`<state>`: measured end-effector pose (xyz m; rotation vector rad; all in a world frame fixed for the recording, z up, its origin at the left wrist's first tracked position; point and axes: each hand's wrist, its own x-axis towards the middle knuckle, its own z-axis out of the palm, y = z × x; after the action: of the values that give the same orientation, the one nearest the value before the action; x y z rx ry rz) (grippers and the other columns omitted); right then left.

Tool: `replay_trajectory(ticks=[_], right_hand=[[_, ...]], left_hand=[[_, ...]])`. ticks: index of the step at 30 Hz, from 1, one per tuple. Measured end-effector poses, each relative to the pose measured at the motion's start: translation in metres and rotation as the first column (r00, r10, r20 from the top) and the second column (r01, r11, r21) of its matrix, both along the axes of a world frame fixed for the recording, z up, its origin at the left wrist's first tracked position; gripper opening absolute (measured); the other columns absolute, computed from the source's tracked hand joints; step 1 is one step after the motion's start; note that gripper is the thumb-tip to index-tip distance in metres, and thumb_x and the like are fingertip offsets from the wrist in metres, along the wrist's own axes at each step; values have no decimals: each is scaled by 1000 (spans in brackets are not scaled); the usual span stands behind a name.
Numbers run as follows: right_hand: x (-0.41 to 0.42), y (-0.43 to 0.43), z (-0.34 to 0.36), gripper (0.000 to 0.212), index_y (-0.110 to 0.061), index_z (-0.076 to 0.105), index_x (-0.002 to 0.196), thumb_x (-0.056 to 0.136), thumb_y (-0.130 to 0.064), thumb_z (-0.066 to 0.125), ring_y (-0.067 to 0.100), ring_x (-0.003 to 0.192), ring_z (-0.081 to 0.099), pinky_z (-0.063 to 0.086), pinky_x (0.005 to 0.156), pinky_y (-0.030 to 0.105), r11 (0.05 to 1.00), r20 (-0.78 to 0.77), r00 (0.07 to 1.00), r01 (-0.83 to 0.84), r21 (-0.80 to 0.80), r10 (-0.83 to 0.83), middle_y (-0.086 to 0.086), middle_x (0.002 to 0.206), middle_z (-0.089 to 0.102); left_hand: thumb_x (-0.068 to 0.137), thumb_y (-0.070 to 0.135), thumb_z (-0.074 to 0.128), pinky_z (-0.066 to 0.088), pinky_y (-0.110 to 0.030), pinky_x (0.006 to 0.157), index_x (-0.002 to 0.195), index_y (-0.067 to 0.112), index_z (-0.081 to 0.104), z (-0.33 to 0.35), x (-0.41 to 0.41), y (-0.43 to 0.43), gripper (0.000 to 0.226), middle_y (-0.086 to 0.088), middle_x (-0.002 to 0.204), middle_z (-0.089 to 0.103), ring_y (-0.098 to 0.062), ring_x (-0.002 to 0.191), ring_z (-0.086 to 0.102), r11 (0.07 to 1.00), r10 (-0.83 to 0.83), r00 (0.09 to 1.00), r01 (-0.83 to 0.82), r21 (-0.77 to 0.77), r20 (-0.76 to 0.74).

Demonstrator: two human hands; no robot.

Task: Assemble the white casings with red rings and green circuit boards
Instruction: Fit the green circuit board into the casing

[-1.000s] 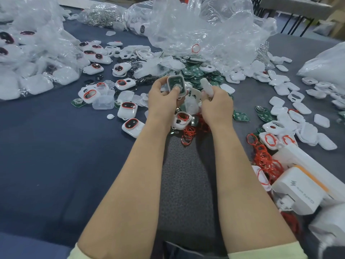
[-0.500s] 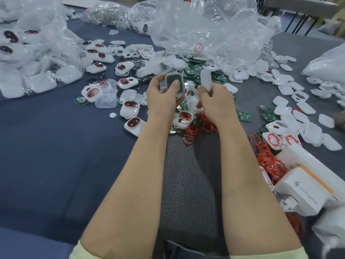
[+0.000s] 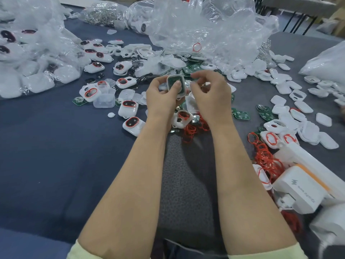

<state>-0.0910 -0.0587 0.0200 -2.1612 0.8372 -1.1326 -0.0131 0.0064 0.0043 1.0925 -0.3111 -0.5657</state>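
Note:
My left hand (image 3: 162, 100) grips a white casing (image 3: 173, 79) upright, its thumb pressing on the green circuit board (image 3: 174, 81) seated inside. My right hand (image 3: 211, 92) hovers just right of it with blurred, curled fingers; whether they pinch anything is unclear. Below my hands lie a casing with a red ring (image 3: 182, 118) and a heap of loose red rings (image 3: 190, 130). More red rings (image 3: 265, 157) are piled to the right. Loose green boards (image 3: 241, 114) lie right of my wrist.
Finished casings with red rings (image 3: 133, 123) are scattered at the left on the dark cloth. White covers (image 3: 303, 106) spread over the right. Crumpled clear bags (image 3: 205, 28) fill the back, and a bag of casings (image 3: 28, 58) sits far left. White boxes (image 3: 298, 191) stand lower right.
The white cover my right hand held upright is no longer visible in it. That hand has moved closer to the casing, its fingers curling. My left hand still holds the casing.

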Motion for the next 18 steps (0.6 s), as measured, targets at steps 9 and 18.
replay_trajectory(ticks=[9,18], right_hand=[[5,7,-2,20,-16,70,106,86,-17,67,10,79,48,38,75,13,992,-115,986,-124,1,123,3,106,53],[4,4,-6,18,-22,69,104,88,-17,63,4,68,45,39,76,18,992,-127,984,-124,20,125,3,103,55]], left_hand=[[101,10,44,57,-33,69,103,10,55,1,4,-5,10,-13,95,61,-21,80,60,1000,3,999,-1,29,-51],[97,7,51,56,-34,73,106,10,56,-4,5,-5,11,-12,98,64,-22,85,64,999,-18,1000,19,34,-20]])
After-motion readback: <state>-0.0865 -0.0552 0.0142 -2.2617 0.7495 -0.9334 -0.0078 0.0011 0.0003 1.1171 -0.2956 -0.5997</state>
